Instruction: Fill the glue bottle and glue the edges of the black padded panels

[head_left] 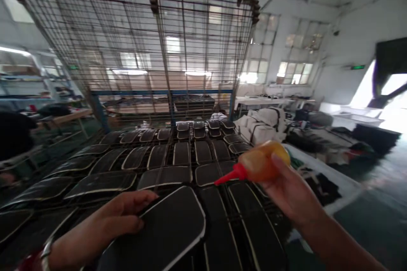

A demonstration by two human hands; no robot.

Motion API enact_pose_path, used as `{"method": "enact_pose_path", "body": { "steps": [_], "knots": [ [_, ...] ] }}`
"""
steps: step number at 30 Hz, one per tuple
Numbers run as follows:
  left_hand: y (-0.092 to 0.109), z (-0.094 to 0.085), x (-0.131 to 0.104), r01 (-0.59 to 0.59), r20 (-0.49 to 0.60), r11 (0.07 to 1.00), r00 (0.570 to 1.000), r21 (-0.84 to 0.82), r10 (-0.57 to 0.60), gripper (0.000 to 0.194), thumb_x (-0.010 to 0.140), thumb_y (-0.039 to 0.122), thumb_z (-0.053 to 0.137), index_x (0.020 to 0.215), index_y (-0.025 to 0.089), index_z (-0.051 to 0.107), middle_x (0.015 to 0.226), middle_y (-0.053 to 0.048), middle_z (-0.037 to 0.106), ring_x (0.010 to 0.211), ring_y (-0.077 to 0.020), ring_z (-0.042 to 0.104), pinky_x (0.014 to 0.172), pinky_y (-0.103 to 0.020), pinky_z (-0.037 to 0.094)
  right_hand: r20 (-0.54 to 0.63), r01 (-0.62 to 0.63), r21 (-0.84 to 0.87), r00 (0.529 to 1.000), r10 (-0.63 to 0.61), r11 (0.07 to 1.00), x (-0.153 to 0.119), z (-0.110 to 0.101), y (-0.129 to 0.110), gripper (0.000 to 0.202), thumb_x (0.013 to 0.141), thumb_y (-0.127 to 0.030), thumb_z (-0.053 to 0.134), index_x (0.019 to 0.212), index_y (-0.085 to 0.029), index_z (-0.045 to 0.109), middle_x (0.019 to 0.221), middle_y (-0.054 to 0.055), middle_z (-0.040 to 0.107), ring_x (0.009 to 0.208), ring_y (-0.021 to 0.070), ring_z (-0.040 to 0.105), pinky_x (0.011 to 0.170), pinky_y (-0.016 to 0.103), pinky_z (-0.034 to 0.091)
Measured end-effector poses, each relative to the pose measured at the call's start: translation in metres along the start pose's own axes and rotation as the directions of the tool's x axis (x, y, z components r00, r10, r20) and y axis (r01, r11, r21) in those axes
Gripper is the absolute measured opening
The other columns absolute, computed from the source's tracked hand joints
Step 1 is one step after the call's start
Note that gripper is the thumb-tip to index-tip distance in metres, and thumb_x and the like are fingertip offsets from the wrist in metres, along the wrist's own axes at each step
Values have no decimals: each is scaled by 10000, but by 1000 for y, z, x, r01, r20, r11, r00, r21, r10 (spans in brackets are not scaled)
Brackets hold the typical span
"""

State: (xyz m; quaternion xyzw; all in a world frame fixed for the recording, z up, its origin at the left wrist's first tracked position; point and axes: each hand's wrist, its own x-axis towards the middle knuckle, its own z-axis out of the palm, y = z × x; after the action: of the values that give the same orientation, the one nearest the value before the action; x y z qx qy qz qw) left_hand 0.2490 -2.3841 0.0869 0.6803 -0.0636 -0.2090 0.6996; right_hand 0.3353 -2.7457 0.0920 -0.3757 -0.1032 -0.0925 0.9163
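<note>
My left hand pinches the left edge of a black panel with rounded corners and a pale line along its rim. The panel is held tilted, close to me, above the rack. In my right hand is a squeeze bottle, orange-yellow, lying nearly level with its red nozzle to the left. The nozzle tip is above and to the right of the panel's top corner, and apart from it as far as I can tell. Similar black panels with pale edges lie in rows on the rack below.
A tall wire rack with hinged mesh shelves rises behind the panels. White bundles lie to its right. A white bin with dark scraps stands beside my right arm. Workbenches are at the left.
</note>
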Motion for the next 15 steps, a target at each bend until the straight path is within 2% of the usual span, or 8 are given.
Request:
{"method": "enact_pose_path", "body": {
  "steps": [3,7,12,15],
  "knots": [
    [-2,4,12,51,84,997,995,66,-56,374,761,234,717,1124,315,762,1094,-4,792,946,-260,734,802,-305,579,153,54,-62,987,-44,997,-1,2,2,397,695,-336,963,1024,-250,760,1018,24,738,851,192,714,727,234,636],
    [-2,8,23,83,56,991,994,107,-89,412,705,214,732,1089,358,773,1114,27,790,1037,-297,723,875,-353,588,310,104,-121,949,-62,987,-4,-1,-5,328,792,-313,901,1087,-291,759,999,7,718,849,175,689,733,222,612],
    [-7,2,35,92,54,988,994,121,-99,399,681,252,764,1044,418,782,1138,78,791,1137,-302,697,951,-367,567,344,115,-196,938,-41,974,-6,-3,-9,445,809,-326,885,1217,-303,708,1020,6,692,876,166,656,759,205,576],
    [-14,-5,42,95,95,990,990,100,-104,411,659,282,806,1013,489,774,1122,132,788,1099,-314,709,931,-417,574,320,128,-251,947,-43,959,-8,-3,-10,487,810,-352,875,1253,-297,683,1034,19,689,907,197,650,769,247,574]
  ]
}}
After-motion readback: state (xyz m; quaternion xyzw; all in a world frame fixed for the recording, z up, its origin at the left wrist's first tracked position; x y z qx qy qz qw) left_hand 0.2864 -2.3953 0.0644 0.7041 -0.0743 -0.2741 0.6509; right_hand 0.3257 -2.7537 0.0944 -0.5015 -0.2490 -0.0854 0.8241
